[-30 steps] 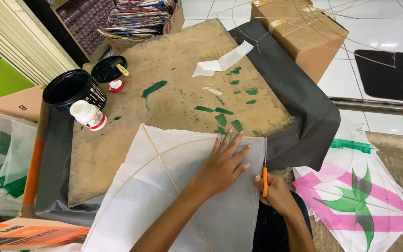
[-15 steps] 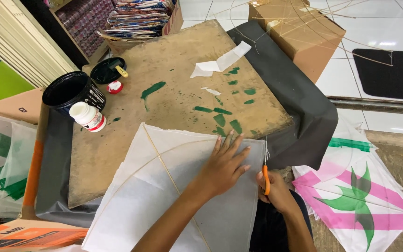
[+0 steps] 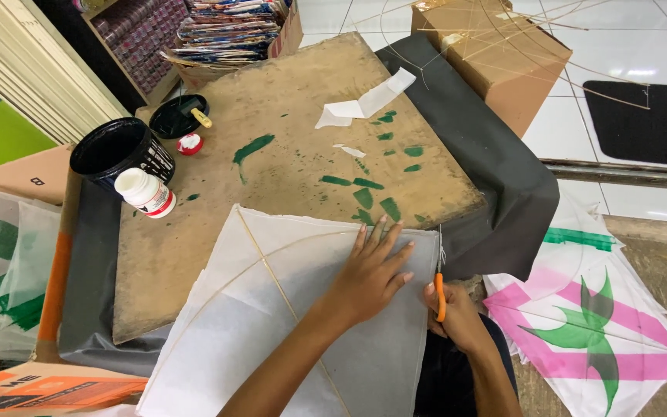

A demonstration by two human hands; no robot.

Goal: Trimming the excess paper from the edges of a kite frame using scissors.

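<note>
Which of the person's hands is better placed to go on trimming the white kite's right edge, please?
Probably the right hand: it grips the orange-handled scissors right at the white kite edge. The left hand lies flat on the paper, pinning it.

Left hand (image 3: 370, 272) flat, fingers spread; right hand (image 3: 457, 315) closed in grip, apparently tight.
</note>
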